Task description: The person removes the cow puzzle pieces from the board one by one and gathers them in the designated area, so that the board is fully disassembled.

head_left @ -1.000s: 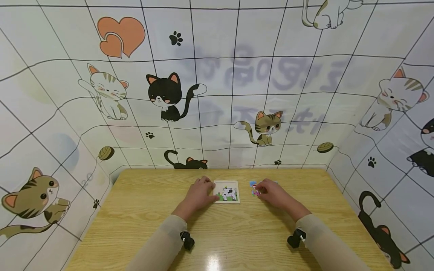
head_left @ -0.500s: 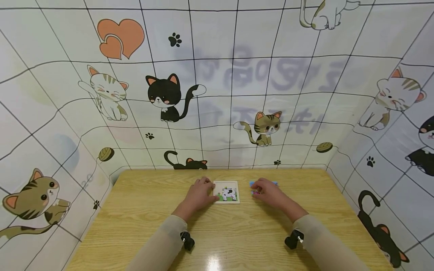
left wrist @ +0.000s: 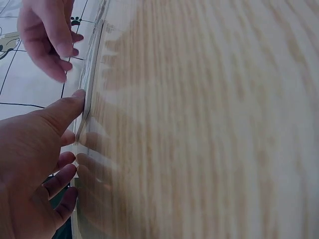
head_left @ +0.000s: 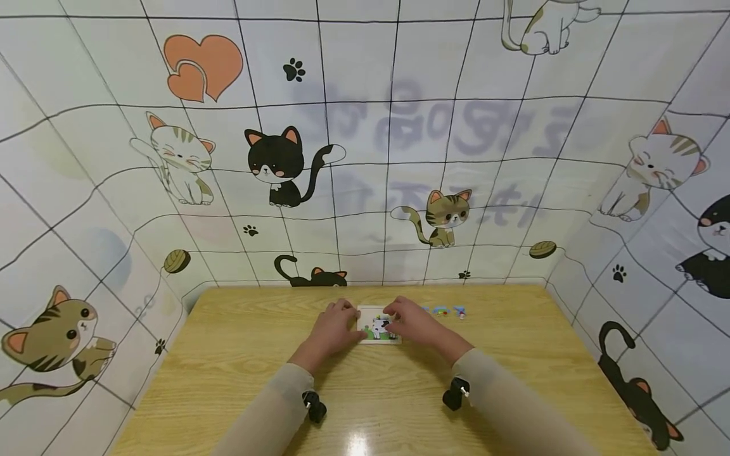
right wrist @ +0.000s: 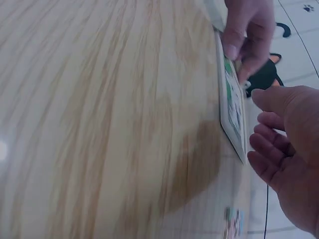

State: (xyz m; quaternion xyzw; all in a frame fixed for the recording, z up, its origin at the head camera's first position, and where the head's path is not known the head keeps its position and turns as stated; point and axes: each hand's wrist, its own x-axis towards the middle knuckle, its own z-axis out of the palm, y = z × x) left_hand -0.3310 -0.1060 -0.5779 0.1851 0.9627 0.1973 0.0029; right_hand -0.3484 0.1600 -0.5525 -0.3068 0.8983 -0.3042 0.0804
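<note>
A square puzzle board with a cow picture lies flat near the table's far edge in the head view. My left hand grips it at the left side, thumb on the near-left edge and fingers along the far-left edge. My right hand is over the board's right part, fingers curled toward the thumb around a puzzle piece that is mostly hidden. In the right wrist view, the right hand is beside the thin board, and its fingertips look apart from the board's edge.
Several puzzle pieces in blue and red lie in a row to the board's right. The wooden table ends close behind the board, against a sheet wall printed with cats.
My right hand has moved left from the loose pieces to over the board, and the pink piece under it is gone from its place. My left hand stays on the board.
</note>
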